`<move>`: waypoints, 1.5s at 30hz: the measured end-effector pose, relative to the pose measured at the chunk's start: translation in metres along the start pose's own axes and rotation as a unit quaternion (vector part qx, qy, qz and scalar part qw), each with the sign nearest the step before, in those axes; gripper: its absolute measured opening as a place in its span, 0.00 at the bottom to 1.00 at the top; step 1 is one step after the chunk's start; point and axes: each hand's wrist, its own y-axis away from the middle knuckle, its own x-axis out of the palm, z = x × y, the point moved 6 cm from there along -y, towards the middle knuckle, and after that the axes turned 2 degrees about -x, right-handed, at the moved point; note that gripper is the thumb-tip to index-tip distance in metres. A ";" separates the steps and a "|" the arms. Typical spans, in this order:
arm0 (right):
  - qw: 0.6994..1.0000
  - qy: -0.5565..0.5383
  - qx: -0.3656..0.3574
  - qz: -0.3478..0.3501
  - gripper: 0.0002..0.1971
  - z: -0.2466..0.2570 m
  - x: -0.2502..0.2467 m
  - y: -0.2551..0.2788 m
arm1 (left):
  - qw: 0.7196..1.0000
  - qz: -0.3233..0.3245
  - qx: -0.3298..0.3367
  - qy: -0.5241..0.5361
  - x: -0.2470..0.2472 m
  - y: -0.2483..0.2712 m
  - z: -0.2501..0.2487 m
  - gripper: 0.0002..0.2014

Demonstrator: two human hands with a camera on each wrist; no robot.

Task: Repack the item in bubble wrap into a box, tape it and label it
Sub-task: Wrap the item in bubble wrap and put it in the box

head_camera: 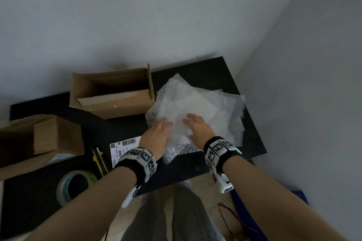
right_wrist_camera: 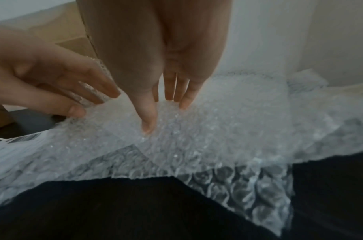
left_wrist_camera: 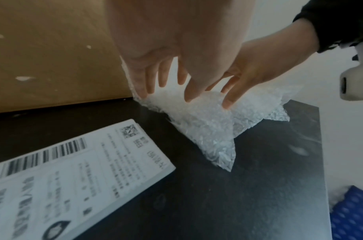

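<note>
A crumpled pile of clear bubble wrap [head_camera: 197, 103] [left_wrist_camera: 207, 123] [right_wrist_camera: 217, 138] lies on the black table [head_camera: 195, 164], right of an open cardboard box [head_camera: 117, 107] [left_wrist_camera: 53, 56]. Whatever it wraps does not show. My left hand [head_camera: 166, 123] [left_wrist_camera: 166, 87] [right_wrist_camera: 90, 104] is at the pile's near left edge and pinches a raised fold between thumb and fingers. Just beside it, my right hand [head_camera: 188, 120] [right_wrist_camera: 168, 110] [left_wrist_camera: 227, 95] has straight fingers pressing down on top of the wrap. A white shipping label [head_camera: 125, 147] [left_wrist_camera: 73, 170] lies flat by my left wrist.
A yellow-and-black utility knife [head_camera: 99, 160] and a roll of clear tape [head_camera: 64, 188] sit near the front left. A second cardboard box [head_camera: 45, 137] lies on its side at the far left. Walls stand close behind and to the right. A blue object [head_camera: 299, 201] lies on the floor.
</note>
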 end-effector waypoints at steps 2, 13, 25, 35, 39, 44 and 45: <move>1.000 -0.003 -0.012 -0.010 0.28 -0.004 -0.001 -0.004 | 1.000 0.005 -0.007 -0.010 0.004 -0.003 -0.002 0.24; 0.984 -0.096 -0.022 -0.149 0.10 -0.007 -0.051 0.006 | 0.987 -0.096 -0.028 -0.123 -0.028 -0.011 -0.036 0.21; 0.947 -0.125 0.012 -0.294 0.19 -0.033 -0.142 0.062 | 0.977 -0.169 -0.007 0.133 -0.104 -0.008 -0.039 0.13; 0.888 -0.291 0.107 -0.340 0.13 -0.054 -0.146 0.068 | 0.849 -0.143 -0.043 0.508 -0.129 0.013 -0.004 0.13; 0.902 -0.329 0.105 -0.260 0.19 -0.043 -0.129 0.055 | 0.800 -0.110 -0.037 0.588 -0.135 0.026 -0.008 0.14; 0.886 -0.410 0.118 -0.182 0.22 -0.024 -0.114 0.039 | 0.735 -0.065 -0.009 0.675 -0.141 0.040 -0.017 0.15; 0.860 -0.470 0.137 -0.146 0.21 -0.018 -0.107 0.038 | 0.719 -0.059 -0.004 0.692 -0.141 0.042 -0.018 0.15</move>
